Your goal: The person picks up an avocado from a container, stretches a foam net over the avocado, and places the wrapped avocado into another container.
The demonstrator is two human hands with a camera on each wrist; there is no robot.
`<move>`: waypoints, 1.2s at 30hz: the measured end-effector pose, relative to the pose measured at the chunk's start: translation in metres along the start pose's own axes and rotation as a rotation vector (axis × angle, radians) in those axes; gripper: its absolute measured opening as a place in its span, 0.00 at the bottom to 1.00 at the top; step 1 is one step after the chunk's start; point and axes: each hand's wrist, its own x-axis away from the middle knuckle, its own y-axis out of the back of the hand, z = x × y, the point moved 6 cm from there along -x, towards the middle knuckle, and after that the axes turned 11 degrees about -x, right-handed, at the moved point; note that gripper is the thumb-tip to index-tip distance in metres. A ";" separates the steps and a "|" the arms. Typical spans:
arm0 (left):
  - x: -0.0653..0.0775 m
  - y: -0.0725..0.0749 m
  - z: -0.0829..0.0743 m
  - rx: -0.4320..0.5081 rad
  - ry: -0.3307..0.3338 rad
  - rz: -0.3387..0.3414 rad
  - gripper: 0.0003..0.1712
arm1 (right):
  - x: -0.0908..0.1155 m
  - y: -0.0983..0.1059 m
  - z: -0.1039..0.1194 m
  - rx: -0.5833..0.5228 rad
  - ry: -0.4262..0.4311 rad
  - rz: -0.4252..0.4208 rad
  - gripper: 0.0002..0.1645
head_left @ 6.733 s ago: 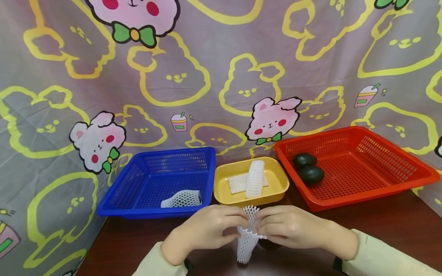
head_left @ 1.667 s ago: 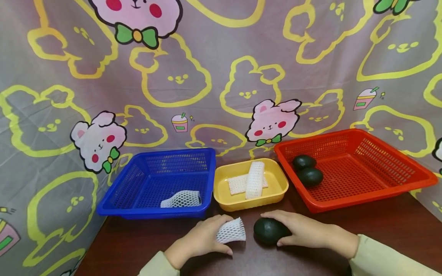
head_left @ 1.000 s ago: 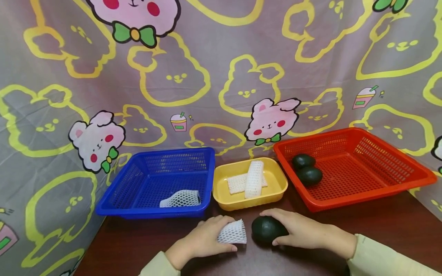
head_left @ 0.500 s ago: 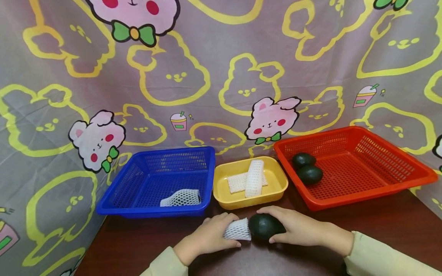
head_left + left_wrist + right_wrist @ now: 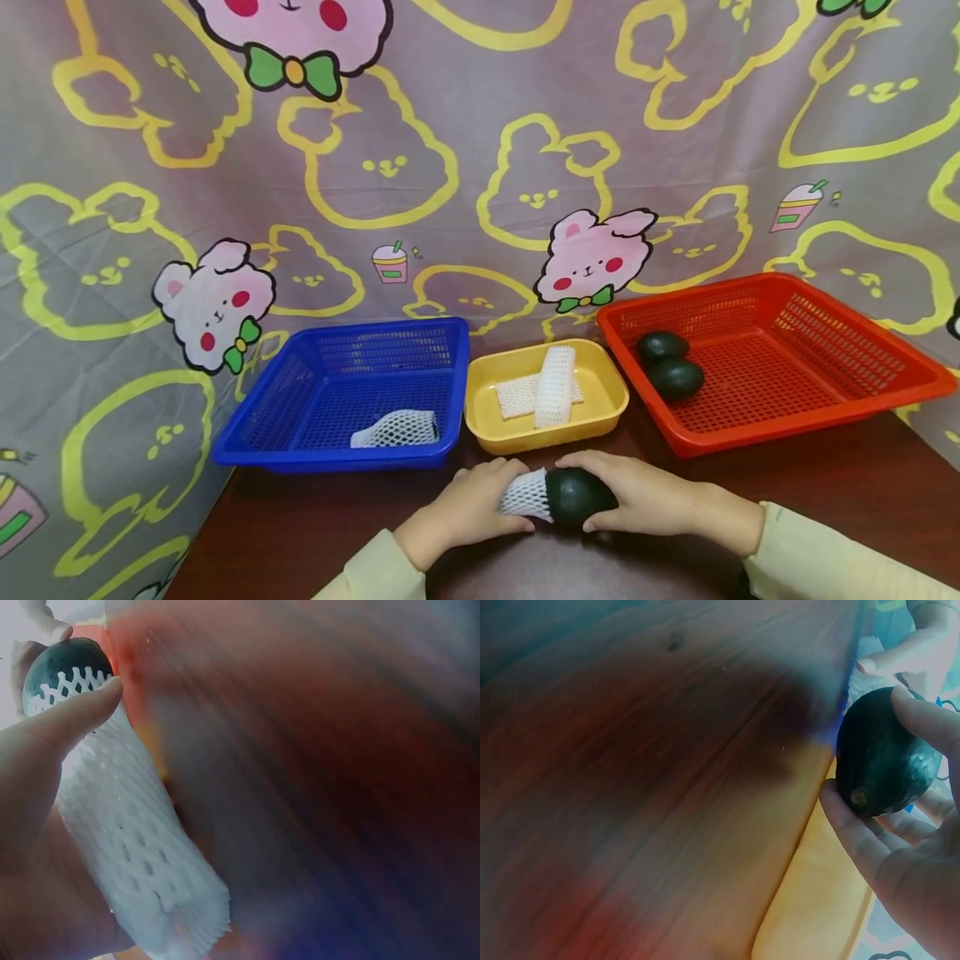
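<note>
My left hand (image 5: 476, 506) grips a white foam net sleeve (image 5: 527, 496), its open end turned toward the right. In my right hand (image 5: 637, 492) is a dark green avocado (image 5: 576, 497), held between thumb and fingers. The left wrist view shows the sleeve's toothed mesh edge lapping over the near end of the avocado (image 5: 71, 664), with my left thumb along that edge. The rest of the sleeve (image 5: 142, 825) hangs slack behind, beyond the palm. From the right wrist, the avocado's stem end (image 5: 859, 796) faces the camera.
Behind my left hand stands a blue basket (image 5: 255, 457) with a net-sleeved avocado (image 5: 397, 429) inside. A yellow tray (image 5: 487, 433) in the middle holds two foam sleeves (image 5: 555, 387). On the right, a red basket (image 5: 787, 375) contains two avocados (image 5: 675, 379). A patterned cloth hangs behind.
Earlier both hands worked at the upright sleeve's mouth. Later they held sleeve and avocado apart; since then the left hand has moved right, and the sleeve's edge now meets the avocado.
</note>
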 end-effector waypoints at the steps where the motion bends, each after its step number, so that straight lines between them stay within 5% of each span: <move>1: -0.001 0.000 -0.001 0.002 -0.001 0.000 0.33 | 0.000 -0.001 0.000 0.001 0.007 0.000 0.40; 26: -0.013 -0.003 -0.022 -0.047 -0.029 0.006 0.43 | -0.010 -0.008 -0.003 -0.098 -0.046 0.028 0.37; 36: -0.017 -0.001 -0.033 -0.077 -0.063 -0.034 0.43 | -0.011 -0.009 -0.002 -0.090 -0.006 -0.035 0.37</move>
